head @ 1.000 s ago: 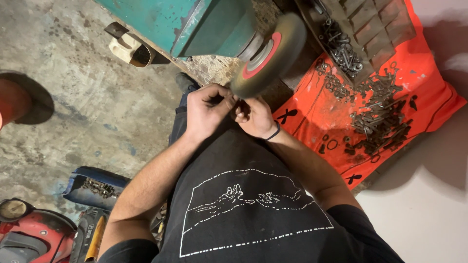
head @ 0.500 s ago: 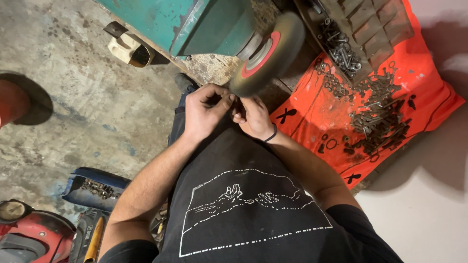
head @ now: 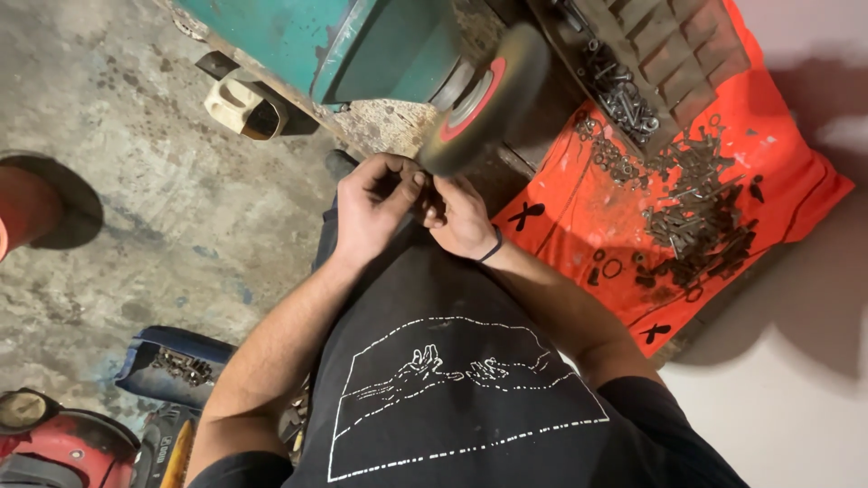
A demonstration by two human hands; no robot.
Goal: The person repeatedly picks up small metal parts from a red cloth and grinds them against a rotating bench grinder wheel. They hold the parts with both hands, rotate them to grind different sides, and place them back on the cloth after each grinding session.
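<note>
My left hand (head: pixel 372 210) and my right hand (head: pixel 463 221) meet in front of my dark shirt, fingers pinched together on a small dark part (head: pixel 425 192). The part is mostly hidden by my fingers. It is held right at the lower edge of a round grey wheel with a red hub (head: pixel 485 98). The wheel is mounted on a teal machine (head: pixel 380 41). A dark band circles my right wrist.
A red cloth (head: pixel 579 226) strewn with several bolts, nuts and washers (head: pixel 696 221) lies to the right, under a grey compartment tray (head: pixel 674 45). Lower left holds a blue box of bolts (head: pixel 172 361) and a red tool (head: pixel 63 447). A cream part (head: pixel 237 107) lies on the concrete floor.
Both hands stay pinched together at the wheel's lower edge. They have shifted only slightly.
</note>
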